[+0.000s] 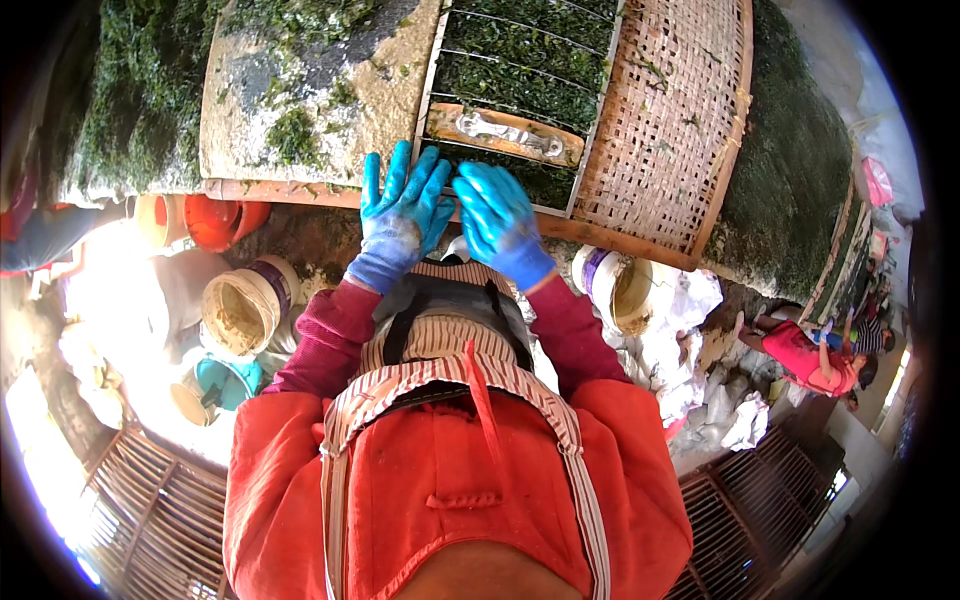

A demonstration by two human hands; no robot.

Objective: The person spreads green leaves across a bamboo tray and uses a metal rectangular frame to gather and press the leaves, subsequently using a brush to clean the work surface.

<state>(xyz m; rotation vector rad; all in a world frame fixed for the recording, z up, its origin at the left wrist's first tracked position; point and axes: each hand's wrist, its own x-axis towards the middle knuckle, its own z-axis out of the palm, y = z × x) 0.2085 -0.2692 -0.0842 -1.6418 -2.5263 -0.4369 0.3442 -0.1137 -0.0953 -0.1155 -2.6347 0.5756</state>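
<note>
A rectangular frame (590, 135) with thin crosswise wires holds dark green shredded leafy matter (520, 72). Across its near part lies a worn wooden bar (508, 134). My left hand (398, 212), in a blue coated glove, reaches over the frame's near left corner with its fingers stretched and spread. Close beside it, my right hand (497, 220), gloved alike, rests over the near edge with its fingers extended side by side. No held object shows in either hand; their undersides are hidden.
A woven mat (665, 120) with a wooden rim lies right of the frame; a wet, leaf-strewn board (390, 110) lies left. More greens heap at both sides. Below stand white buckets (240, 312), (618, 290), an orange bucket (212, 222) and a teal one (228, 380). People sit far right.
</note>
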